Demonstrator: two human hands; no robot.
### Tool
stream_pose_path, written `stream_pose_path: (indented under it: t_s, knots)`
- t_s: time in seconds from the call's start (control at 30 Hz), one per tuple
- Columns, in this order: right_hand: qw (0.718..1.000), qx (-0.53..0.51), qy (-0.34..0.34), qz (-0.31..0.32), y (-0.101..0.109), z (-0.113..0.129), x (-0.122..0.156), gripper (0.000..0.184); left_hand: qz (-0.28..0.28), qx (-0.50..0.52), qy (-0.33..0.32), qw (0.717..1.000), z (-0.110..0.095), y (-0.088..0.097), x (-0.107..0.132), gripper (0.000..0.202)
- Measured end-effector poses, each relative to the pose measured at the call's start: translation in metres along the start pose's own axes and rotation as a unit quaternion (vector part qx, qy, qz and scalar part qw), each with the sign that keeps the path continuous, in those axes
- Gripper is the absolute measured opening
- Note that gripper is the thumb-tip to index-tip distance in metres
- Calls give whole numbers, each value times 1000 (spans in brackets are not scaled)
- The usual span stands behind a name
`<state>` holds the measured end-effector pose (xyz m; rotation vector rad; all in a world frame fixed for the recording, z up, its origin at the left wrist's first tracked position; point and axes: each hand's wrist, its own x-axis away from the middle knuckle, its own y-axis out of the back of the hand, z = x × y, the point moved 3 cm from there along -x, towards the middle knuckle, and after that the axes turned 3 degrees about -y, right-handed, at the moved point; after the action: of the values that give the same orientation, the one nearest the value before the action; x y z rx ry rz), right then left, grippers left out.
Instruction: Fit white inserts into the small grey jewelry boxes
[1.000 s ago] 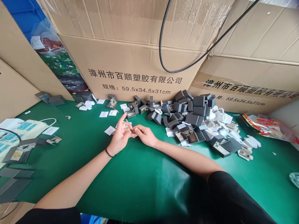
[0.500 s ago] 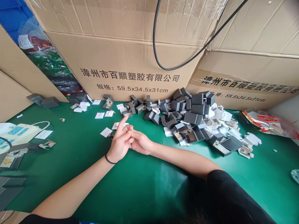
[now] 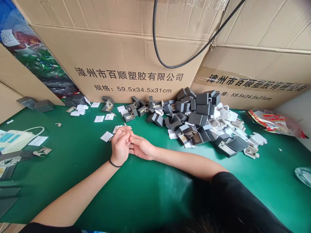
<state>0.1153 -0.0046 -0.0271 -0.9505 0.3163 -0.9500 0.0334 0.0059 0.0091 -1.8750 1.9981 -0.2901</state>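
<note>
My left hand [image 3: 120, 144] and my right hand [image 3: 141, 147] meet at the middle of the green table [image 3: 80, 168], fingertips touching each other. The left hand's fingers are curled over toward the right hand; a black band sits on its wrist. The right hand's fingers are pinched together against them. Whatever lies between the fingers is too small to make out. A white card [image 3: 107, 136] lies just left of the hands. A heap of small dark grey boxes [image 3: 194, 118] rises right of them.
Large cardboard cartons [image 3: 128, 64] wall the back of the table, with a black cable [image 3: 170, 61] looping over them. White inserts [image 3: 243, 132] spill right of the heap. A power strip [image 3: 14, 139] and flat grey pieces sit at the left; a printed bag [image 3: 274, 124] at the right.
My left index finger, stretched up a second ago, has curled down onto my right hand's fingers. Both hands drew slightly closer to me; the camera view tilted down and right.
</note>
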Motion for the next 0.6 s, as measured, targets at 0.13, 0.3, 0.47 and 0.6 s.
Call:
stream_pose_path:
  t_s: [0.13,0.3,0.47,0.6]
  knots:
    - [1000,16,-17,0,5,3,4,14,29,-22,-29,999,-3,-3,4,11]
    - [996,82,21,-16,8,10,16,25,157,-45,-64,984,-7,-14,16,17]
    - [898,427,79,-75,4,41,43,14,221,-148,-55,962,-3,-24,-5,17]
    - [496,840,105,-192,6,83,86,21,300,-410,-163,846,4,-47,-47,21]
